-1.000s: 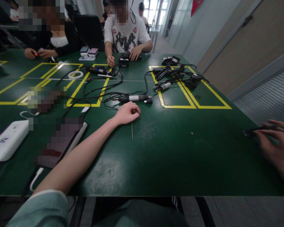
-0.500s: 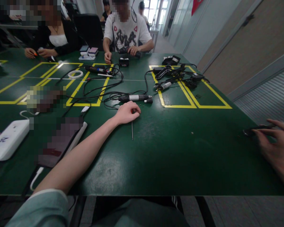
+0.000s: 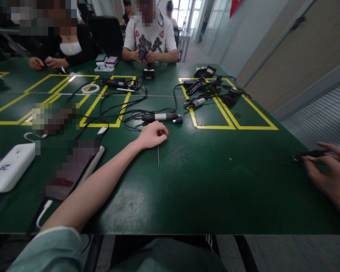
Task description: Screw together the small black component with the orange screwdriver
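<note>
My left hand (image 3: 153, 134) is closed near the middle of the green table. Its fingers wrap round a screwdriver, whose thin metal shaft (image 3: 158, 156) points back toward me; the red and black handle is mostly hidden. Just beyond that hand lies a silver and black pen-shaped power tool (image 3: 160, 117) with a short black piece (image 3: 178, 121) near its tip. At the right edge, my right hand (image 3: 328, 170) pinches a small dark object (image 3: 308, 155) low over the table; its kind cannot be made out.
Yellow tape outlines and black cables cross the far half of the table (image 3: 204, 196). Another silver tool (image 3: 197, 103) and black tools (image 3: 197, 86) lie at far right. To the left are a white power bank (image 3: 13, 168) and a phone. Opposite, a person holds a drill (image 3: 142, 52).
My right hand and its dark object have shifted very slightly. Across the table, the person has brought both hands onto the drill and turned it toward me. My left hand has stayed put.
</note>
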Demonstrator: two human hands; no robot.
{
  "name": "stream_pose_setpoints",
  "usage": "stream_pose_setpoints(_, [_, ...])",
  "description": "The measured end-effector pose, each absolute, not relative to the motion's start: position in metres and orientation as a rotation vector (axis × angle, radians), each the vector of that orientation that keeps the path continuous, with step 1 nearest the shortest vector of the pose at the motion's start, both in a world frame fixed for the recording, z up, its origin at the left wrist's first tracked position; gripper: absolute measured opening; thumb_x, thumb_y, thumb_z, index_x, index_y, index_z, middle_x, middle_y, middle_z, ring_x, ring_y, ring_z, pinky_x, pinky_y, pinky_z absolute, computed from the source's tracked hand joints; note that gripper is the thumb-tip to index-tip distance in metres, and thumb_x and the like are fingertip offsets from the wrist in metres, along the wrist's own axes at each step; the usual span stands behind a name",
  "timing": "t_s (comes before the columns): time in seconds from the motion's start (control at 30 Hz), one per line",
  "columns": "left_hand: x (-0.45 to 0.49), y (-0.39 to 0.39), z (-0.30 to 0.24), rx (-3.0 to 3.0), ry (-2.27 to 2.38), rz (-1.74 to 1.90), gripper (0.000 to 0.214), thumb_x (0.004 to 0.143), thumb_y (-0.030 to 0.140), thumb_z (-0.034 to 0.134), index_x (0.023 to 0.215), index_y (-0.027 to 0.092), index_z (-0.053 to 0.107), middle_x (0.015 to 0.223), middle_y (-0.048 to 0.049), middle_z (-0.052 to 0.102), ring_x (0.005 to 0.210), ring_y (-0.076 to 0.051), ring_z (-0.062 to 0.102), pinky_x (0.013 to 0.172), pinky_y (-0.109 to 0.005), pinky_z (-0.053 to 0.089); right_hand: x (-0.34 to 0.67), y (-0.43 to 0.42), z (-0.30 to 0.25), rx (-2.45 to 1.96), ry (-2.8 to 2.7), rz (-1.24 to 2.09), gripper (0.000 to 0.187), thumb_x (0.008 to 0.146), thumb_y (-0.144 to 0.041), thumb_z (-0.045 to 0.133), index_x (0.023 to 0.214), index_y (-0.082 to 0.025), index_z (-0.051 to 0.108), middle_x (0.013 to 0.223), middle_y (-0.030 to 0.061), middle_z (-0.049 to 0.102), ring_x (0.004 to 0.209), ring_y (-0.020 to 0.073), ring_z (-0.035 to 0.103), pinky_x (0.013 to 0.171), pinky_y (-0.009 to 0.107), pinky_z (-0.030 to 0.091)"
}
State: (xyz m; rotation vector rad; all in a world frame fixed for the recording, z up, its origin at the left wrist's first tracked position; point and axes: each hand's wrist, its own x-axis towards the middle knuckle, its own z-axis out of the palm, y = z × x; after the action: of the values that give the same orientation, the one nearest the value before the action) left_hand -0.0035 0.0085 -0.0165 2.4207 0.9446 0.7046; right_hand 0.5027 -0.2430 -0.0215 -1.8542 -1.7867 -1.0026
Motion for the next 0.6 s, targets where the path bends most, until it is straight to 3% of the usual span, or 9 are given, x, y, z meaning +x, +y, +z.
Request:
stream_pose_setpoints(0.13, [-0.004,0.008,-0.016,2.414,0.948,0.708,0.019,0.075,0.018,0.06,0.083,0.02,0.078,0.087,-0.0032,0.071,0.084,-0.019,0.064,0.08,-0.033,0.051,0.507,-0.244,-0.022,-1.859,-1.786,-0.999,0.031,0.084,-0.047,0.057,0.068,-0.021,0.061,0.121,0.0171,0.076,0.074,0.0262,0.073,0.044,0.031,0.045])
stream_pose_setpoints(0.23, [-0.004,0.008,-0.016,2.419,0.941,0.698,0.018,0.076,0.018,0.06,0.083,0.021,0.077,0.087,-0.0031,0.072,0.086,-0.02,0.064,0.081,-0.034,0.051,0.508,-0.247,-0.023,-1.918,-1.713,-0.954,0.031,0.081,-0.049,0.057,0.067,-0.021,0.06,0.129,0.0175,0.074,0.082,0.0301,0.076,0.046,0.033,0.047])
stream_pose_setpoints(0.43, [-0.004,0.008,-0.015,2.414,0.951,0.691,0.019,0.076,0.019,0.06,0.083,0.021,0.078,0.088,-0.0036,0.071,0.085,-0.02,0.064,0.082,-0.035,0.052,0.493,-0.247,-0.017,-2.082,-1.447,-0.643,0.021,0.066,-0.041,0.07,0.074,-0.023,0.062,0.144,0.0146,0.064,0.103,0.0355,0.074,0.074,0.045,0.056])
stream_pose_setpoints(0.53, [-0.004,0.008,-0.014,2.417,0.953,0.686,0.019,0.076,0.019,0.06,0.083,0.021,0.077,0.087,-0.0033,0.071,0.087,-0.021,0.064,0.083,-0.034,0.052,0.484,-0.241,-0.01,-2.088,-1.226,-0.678,0.033,0.063,-0.05,0.074,0.076,-0.026,0.054,0.124,0.0156,0.068,0.098,0.0364,0.07,0.072,0.049,0.054])
stream_pose_setpoints(0.6, [-0.004,0.008,-0.014,2.419,0.96,0.681,0.019,0.075,0.018,0.06,0.083,0.021,0.078,0.087,-0.0034,0.072,0.087,-0.021,0.064,0.082,-0.034,0.052,0.479,-0.236,-0.004,-2.099,-1.096,-0.694,0.045,0.061,-0.06,0.076,0.077,-0.028,0.047,0.095,0.0122,0.066,0.087,0.0353,0.066,0.068,0.049,0.051])
